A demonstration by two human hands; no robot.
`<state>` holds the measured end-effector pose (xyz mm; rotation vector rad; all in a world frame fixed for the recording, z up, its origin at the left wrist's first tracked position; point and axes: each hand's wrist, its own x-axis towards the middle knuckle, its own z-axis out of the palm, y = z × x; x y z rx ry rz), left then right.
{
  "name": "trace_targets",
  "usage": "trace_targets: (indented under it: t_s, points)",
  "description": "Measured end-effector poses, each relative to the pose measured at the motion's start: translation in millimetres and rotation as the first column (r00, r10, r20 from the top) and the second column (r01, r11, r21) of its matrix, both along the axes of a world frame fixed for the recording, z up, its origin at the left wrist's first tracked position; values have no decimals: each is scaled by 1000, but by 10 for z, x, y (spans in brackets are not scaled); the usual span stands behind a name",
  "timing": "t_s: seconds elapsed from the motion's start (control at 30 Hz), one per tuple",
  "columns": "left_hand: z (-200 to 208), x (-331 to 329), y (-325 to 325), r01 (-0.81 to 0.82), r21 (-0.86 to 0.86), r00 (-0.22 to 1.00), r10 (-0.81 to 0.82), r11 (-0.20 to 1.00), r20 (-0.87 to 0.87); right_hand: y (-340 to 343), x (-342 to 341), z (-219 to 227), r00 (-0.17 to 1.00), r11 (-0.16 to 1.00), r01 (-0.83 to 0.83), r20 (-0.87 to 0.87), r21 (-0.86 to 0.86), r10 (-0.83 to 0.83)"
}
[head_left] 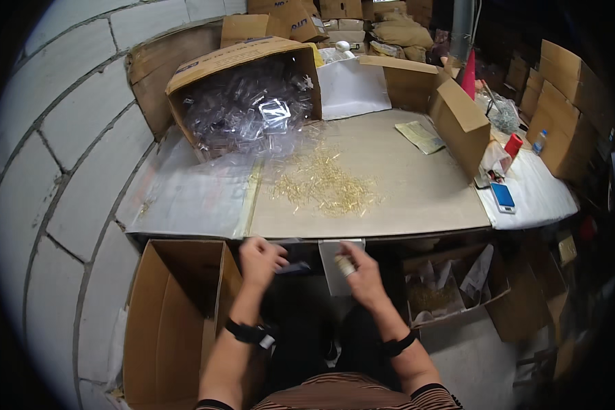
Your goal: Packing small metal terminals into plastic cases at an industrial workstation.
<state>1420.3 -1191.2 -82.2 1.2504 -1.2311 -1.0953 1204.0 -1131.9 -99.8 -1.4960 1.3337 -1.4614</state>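
My left hand (261, 262) is just below the front edge of the table, fingers curled. A blurred, bluish see-through piece (294, 268) shows beside its fingertips; I cannot make out whether they hold it. To its right, my right hand (363, 275) is also curled in, and a pale wrap (346, 265) circles one finger. Whatever lies between its fingertips is too small or blurred to name. Beyond both hands, a loose pile of small gold-coloured metal pieces (331, 183) spreads over the tabletop (424, 198). A tipped carton (242, 58) spills clear plastic cases (253, 113) behind it.
An open tall carton (154, 321) stands below left, against the block wall (58, 150). Another carton (461, 311) below right holds plastic bags and gold pieces. A blue-screened device (503, 197), a red cone-shaped spool (513, 145) and a cardboard barrier (461, 126) are at the right.
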Motion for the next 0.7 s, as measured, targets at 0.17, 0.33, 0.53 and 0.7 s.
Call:
trace_targets:
  t_s: [0.17,0.33,0.53,0.7]
  points:
    - [-279,-395,1186,97,34,961,-84,995,-264,637,185,-179,997,982,-82,11,168,81]
    - [-369,-356,1704,293,244,827,-116,924,-551,1029,283,-237,993,982,-86,-60,169,97]
    - [-478,-157,1799,422,199,720,-194,884,-666,1012,446,-367,933,980,11,-355,200,62]
    - [-994,162,1454,290,364,842,-55,885,-537,556,238,-298,846,986,-167,-511,22,155]
